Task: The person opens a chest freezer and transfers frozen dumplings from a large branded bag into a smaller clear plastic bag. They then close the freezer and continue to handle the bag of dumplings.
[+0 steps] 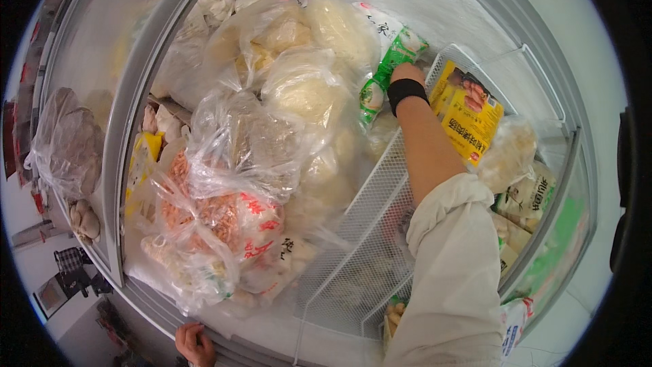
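Observation:
My right hand [407, 72] reaches deep into a chest freezer, a black band around its wrist. It is at a green-and-white plastic package [391, 58], which narrows beside my knuckles; the fingertips are hidden. Just right of this hand, a yellow food packet [471, 120] with sausages pictured on it leans in a white wire basket [374, 199]. My left hand [195, 344] has its fingers curled at the freezer's front rim [244, 349]. Before me, clear bags of pale frozen food [305, 89] and a bag of orange-pink shrimp-like pieces [204, 219] fill the freezer's middle.
A grey-framed sliding lid [153, 56] crosses the left side, with a bagged dark item [69, 142] on it. The basket's wire wall stands between the bag pile and my right forearm. More packets [530, 191] lie at the right. Frost coats the back wall [453, 5].

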A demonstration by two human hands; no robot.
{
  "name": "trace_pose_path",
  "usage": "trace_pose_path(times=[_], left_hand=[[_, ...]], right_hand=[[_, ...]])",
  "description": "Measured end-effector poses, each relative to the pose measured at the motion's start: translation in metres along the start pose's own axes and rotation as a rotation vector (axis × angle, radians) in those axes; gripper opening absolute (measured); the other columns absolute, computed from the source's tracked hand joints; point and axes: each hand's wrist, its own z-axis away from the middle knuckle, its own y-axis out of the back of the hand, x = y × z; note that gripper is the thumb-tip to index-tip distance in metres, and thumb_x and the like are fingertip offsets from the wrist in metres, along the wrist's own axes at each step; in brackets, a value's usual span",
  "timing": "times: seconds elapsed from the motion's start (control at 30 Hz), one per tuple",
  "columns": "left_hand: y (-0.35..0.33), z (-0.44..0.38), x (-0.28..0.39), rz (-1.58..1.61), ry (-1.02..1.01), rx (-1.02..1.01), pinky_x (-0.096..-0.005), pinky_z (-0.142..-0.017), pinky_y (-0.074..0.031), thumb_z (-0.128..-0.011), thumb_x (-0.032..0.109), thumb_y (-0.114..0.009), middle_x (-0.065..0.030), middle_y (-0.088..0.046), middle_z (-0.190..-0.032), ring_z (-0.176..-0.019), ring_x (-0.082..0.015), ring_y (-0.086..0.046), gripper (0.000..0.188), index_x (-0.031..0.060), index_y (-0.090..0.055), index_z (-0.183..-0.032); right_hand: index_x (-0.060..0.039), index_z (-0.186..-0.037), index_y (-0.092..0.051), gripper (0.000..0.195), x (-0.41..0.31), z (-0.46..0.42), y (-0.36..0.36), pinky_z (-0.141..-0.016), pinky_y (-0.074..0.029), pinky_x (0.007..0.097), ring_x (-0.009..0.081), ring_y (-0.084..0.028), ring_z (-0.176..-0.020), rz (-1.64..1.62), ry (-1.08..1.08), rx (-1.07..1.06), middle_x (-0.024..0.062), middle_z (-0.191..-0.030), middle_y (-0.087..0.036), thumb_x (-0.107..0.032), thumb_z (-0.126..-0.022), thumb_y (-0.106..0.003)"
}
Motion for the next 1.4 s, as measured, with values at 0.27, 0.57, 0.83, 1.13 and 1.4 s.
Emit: trace_pose_path(times=[0.27,0.57,0.83,1.13,1.4], left_hand=[[0.003,-0.009,0.006,0.016,-0.010,0.011,-0.0422,-0.067,-0.052,-0.082,0.001,-0.057,-0.0142,-0.066,-0.090,-0.075,-0.0352,-0.062,0.015,0.0085,-0.066,-0.091],[0.003,-0.007,0.013,0.009,0.021,0.031,-0.0417,-0.064,-0.052,-0.081,0.002,-0.059,-0.0147,-0.065,-0.087,-0.073,-0.0351,-0.061,0.014,0.0095,-0.067,-0.090],[-0.004,-0.005,0.003,-0.002,-0.101,0.082,-0.0393,-0.058,-0.049,-0.083,0.004,-0.060,-0.0148,-0.063,-0.086,-0.065,-0.0313,-0.057,0.013,0.0101,-0.068,-0.092],[-0.002,0.002,-0.007,0.100,-0.171,0.007,-0.0394,-0.061,-0.050,-0.083,0.005,-0.063,-0.0171,-0.062,-0.088,-0.066,-0.0299,-0.056,0.015,0.0026,-0.065,-0.097],[0.006,0.010,-0.004,0.133,-0.105,-0.055,-0.0421,-0.069,-0.050,-0.084,0.006,-0.063,-0.0187,-0.059,-0.091,-0.077,-0.0336,-0.057,0.021,0.0021,-0.062,-0.105]], right_hand=[[-0.0004,-0.094,-0.067,0.025,0.000,-0.010,-0.050,-0.082,-0.053,0.0402,0.0350,-0.062,-0.099,-0.130,-0.121,0.529,0.0184,-0.099,-0.065,-0.011,-0.093,-0.045],[-0.0011,-0.100,-0.064,0.024,0.001,-0.002,-0.032,-0.083,-0.052,0.0428,0.0318,-0.058,-0.104,0.060,0.114,0.281,0.0144,-0.104,-0.063,-0.015,-0.093,-0.046],[-0.0015,-0.086,-0.070,0.028,0.008,0.005,-0.033,-0.074,-0.055,0.0444,0.0326,-0.069,-0.084,-0.237,0.137,0.234,0.0203,-0.089,-0.069,-0.014,-0.091,-0.046],[-0.0013,-0.095,-0.068,0.019,0.021,0.075,0.039,-0.077,-0.053,0.0372,0.0340,-0.066,-0.087,-0.542,0.227,0.163,0.0212,-0.094,-0.067,-0.013,-0.086,-0.055],[-0.0007,-0.095,-0.063,0.014,0.139,0.144,0.086,-0.057,-0.049,0.0288,0.0165,-0.057,-0.061,-2.155,0.121,0.007,0.0058,-0.074,-0.060,-0.002,-0.083,-0.057]])
